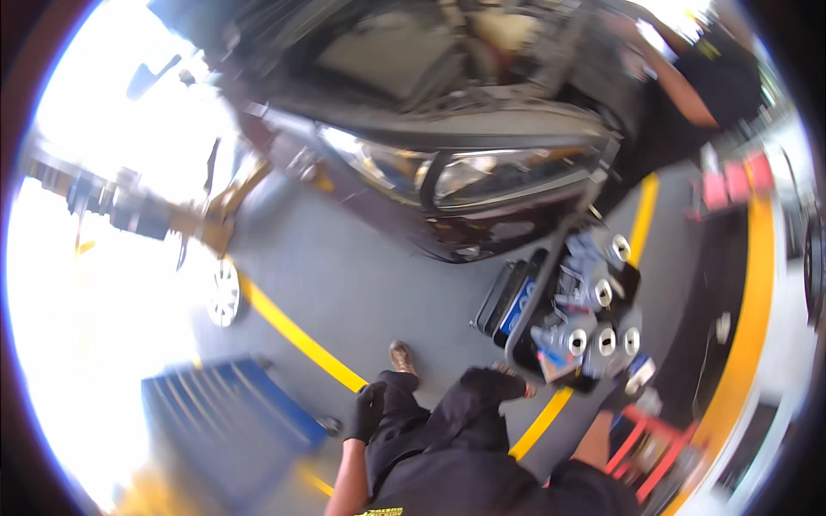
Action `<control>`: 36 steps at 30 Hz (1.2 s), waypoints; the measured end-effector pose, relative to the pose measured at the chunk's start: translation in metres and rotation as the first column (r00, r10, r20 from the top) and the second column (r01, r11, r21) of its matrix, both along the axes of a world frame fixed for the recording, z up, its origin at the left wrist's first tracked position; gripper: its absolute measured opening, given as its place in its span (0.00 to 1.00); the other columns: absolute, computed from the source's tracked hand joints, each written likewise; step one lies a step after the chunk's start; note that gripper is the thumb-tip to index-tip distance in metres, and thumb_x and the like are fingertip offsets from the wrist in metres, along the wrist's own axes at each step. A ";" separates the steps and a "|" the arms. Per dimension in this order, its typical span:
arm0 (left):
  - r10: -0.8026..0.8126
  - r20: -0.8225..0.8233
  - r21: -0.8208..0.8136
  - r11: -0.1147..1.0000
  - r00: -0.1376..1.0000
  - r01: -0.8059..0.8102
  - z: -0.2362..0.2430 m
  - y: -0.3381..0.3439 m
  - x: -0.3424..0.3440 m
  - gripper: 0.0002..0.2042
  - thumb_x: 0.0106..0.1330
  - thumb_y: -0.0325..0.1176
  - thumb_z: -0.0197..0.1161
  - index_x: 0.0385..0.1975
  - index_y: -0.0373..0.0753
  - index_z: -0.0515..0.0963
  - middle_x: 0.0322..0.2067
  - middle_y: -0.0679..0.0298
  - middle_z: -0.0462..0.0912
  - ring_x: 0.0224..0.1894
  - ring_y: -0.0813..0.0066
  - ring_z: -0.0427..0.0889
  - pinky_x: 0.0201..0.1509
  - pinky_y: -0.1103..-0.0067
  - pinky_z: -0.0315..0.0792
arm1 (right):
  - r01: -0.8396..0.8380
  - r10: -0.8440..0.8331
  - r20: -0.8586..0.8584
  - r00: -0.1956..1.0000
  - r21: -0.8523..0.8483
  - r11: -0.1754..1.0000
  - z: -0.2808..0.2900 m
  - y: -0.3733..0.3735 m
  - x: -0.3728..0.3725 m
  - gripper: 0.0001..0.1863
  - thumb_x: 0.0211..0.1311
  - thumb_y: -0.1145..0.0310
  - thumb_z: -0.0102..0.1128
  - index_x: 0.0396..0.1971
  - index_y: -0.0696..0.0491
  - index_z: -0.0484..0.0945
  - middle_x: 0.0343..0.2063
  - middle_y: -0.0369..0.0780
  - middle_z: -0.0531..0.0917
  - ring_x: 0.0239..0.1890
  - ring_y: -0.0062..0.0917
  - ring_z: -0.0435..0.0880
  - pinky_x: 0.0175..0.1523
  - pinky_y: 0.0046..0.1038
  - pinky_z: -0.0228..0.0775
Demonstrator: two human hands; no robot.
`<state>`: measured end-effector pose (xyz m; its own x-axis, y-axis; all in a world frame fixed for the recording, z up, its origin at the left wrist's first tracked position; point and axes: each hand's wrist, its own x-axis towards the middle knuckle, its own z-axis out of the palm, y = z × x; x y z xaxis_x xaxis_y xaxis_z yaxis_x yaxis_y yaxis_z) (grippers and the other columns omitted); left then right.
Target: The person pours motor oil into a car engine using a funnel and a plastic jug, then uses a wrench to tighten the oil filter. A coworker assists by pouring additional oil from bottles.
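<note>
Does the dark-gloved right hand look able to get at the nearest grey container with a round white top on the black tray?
Probably yes: the right hand appears beside the black tray, close to that grey container, nothing obvious between. A small white object is by it; blur hides whether it's held.

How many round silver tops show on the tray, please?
5: near-left top, near-middle top, near-right top, the top behind them, and the farthest top; others may be hidden.
</note>
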<state>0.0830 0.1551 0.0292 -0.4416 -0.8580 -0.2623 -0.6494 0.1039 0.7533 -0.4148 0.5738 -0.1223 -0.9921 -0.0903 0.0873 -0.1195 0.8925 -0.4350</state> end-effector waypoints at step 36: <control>-0.705 -0.687 -0.440 0.597 0.177 0.671 0.369 -0.376 -0.173 0.53 0.60 0.52 0.75 0.77 0.34 0.50 0.71 0.48 0.61 0.73 0.53 0.64 0.73 0.60 0.64 | -0.159 -0.102 -0.349 0.932 -0.644 0.748 0.553 -0.605 0.304 0.34 0.54 0.53 0.80 0.54 0.55 0.75 0.52 0.48 0.77 0.56 0.38 0.78 0.62 0.39 0.70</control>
